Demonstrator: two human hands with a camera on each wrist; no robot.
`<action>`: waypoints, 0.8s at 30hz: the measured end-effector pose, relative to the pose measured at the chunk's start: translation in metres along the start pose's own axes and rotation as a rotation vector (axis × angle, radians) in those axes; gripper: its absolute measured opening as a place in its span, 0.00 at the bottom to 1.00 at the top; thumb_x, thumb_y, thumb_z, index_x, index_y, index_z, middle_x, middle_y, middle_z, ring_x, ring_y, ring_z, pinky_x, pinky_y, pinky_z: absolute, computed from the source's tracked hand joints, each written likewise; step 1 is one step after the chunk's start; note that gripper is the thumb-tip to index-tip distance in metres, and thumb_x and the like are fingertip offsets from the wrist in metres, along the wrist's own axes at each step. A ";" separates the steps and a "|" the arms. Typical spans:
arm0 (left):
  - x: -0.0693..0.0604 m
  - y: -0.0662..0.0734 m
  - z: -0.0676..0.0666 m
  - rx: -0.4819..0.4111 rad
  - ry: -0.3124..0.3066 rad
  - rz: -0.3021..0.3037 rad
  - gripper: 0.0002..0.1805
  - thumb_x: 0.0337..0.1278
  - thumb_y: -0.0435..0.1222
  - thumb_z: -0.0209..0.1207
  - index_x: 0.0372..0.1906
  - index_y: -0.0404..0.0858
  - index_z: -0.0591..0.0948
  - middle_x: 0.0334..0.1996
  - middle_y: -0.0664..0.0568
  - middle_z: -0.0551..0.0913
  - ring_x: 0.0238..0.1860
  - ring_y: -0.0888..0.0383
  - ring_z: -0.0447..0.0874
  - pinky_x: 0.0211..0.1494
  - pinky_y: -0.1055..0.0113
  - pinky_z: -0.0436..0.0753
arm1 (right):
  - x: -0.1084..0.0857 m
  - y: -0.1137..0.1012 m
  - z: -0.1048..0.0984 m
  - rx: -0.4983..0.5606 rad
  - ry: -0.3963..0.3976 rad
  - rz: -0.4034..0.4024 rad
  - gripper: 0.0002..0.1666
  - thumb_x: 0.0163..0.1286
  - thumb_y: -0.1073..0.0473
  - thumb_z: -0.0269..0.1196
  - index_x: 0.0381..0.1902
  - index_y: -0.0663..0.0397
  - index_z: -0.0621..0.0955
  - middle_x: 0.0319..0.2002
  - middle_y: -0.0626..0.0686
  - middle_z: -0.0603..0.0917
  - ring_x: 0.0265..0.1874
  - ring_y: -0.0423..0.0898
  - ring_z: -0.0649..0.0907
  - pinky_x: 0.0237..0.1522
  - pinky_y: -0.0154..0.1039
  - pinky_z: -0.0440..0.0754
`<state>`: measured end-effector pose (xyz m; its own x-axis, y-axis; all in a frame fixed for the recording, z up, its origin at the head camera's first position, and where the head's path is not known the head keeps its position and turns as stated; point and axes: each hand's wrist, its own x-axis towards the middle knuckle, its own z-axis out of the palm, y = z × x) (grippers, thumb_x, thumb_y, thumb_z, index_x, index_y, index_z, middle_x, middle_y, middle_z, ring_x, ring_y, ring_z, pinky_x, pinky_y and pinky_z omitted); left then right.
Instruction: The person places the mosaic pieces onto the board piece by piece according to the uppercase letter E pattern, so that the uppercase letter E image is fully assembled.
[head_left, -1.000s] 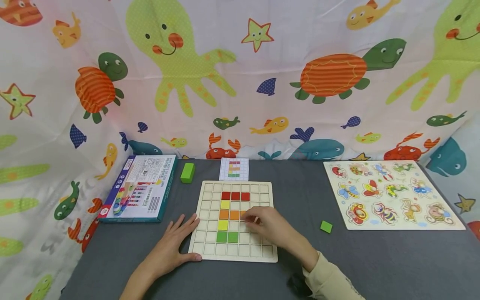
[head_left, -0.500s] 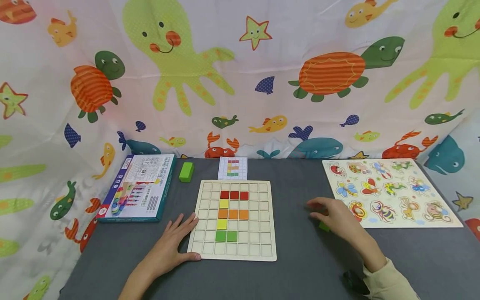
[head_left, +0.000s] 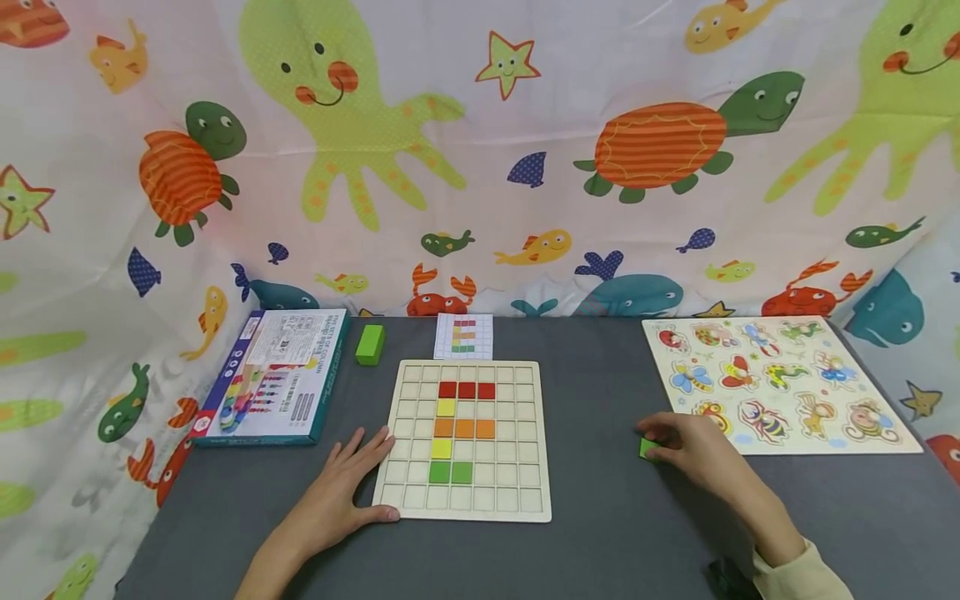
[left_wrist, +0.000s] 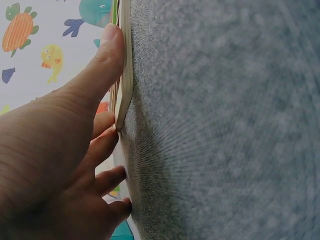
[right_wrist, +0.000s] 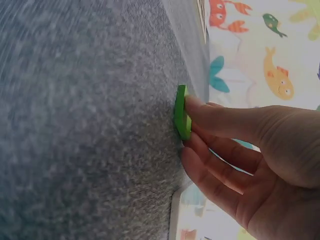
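A wooden grid board [head_left: 517,500] lies flat in the head view, with red tiles [head_left: 467,390], yellow tiles [head_left: 442,449], orange tiles [head_left: 465,428] and two green tiles [head_left: 451,472] in its squares. My left hand [head_left: 341,492] rests at the board's left edge, fingers spread and thumb on the near corner. In the left wrist view the thumb lies along the board's edge [left_wrist: 126,75]. Off to the right, my right hand [head_left: 693,450] pinches a loose green square tile [right_wrist: 182,112] between thumb and fingers, down at the tablecloth.
Behind the board lies a pattern card [head_left: 463,337] with coloured squares. A green block [head_left: 370,345] stands to its left, beside a flat toy box [head_left: 273,375]. At the right lies an insect puzzle board [head_left: 780,383]. A sea-animal curtain [head_left: 480,167] hangs behind the table [head_left: 585,500].
My right hand has left the board and moved right to the loose green tile, which it now pinches. The third orange tile shows uncovered on the board. My left hand has stayed put.
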<state>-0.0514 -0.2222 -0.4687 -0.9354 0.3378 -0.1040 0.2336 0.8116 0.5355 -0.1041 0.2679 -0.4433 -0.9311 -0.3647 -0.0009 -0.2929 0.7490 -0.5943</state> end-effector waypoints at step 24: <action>0.001 -0.001 0.002 0.000 0.005 0.002 0.55 0.39 0.60 0.70 0.75 0.44 0.63 0.76 0.52 0.58 0.76 0.39 0.46 0.74 0.36 0.44 | 0.041 -0.083 0.041 0.168 -0.044 -0.195 0.16 0.59 0.69 0.70 0.46 0.59 0.85 0.30 0.43 0.82 0.30 0.35 0.79 0.34 0.34 0.83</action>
<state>-0.0515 -0.2217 -0.4708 -0.9363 0.3371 -0.0986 0.2354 0.8108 0.5359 -0.1091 0.1685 -0.4271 -0.8492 -0.5195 0.0944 -0.4225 0.5613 -0.7117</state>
